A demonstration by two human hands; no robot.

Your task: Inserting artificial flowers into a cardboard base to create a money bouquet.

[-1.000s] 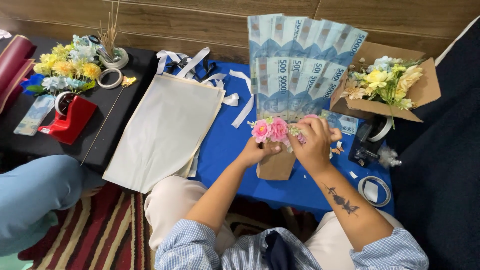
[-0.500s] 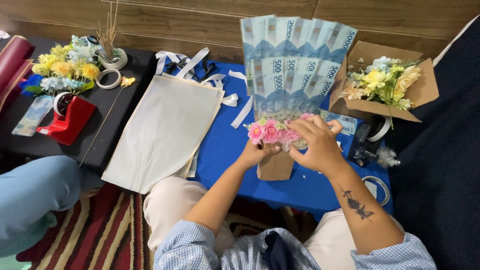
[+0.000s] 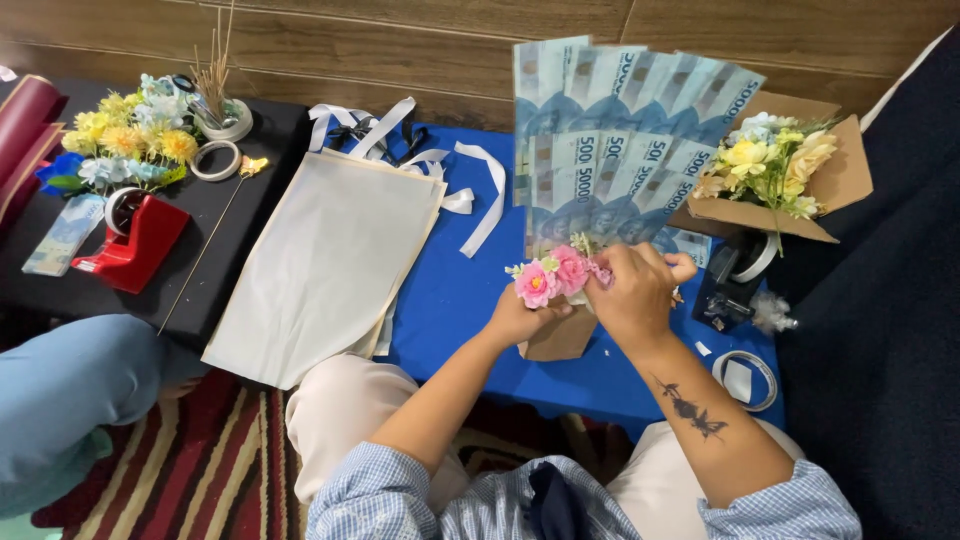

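- The left hand (image 3: 522, 318) is closing around the brown paper wrap (image 3: 560, 338) of a banknote bouquet, gripping it from the left just under the pink flowers (image 3: 552, 277).
- The right hand (image 3: 632, 290) is curling over the flowers from the right, its fingertips pinching at the pink blooms; exactly what the fingers are pinching cannot be told.
- The fan of blue-grey banknotes (image 3: 612, 150) is rising behind the flowers, leaning toward the wooden wall (image 3: 420, 40).
- All this is happening over a low table draped in a blue cloth (image 3: 450, 300), with the person's knees tucked against its near edge.
- A cream tote bag (image 3: 325, 262) with white ribbon handles is lying flat, overlapping the blue cloth and the neighbouring black tabletop (image 3: 270, 140).
- A red tape dispenser (image 3: 135, 245), a tape roll (image 3: 214, 160) and a yellow-and-blue flower bunch (image 3: 125, 140) are sitting on that black surface.
- A cardboard box of pale flowers (image 3: 775, 165) is resting to the right of the banknotes.
- A striped rug (image 3: 180, 470) is covering the floor below.
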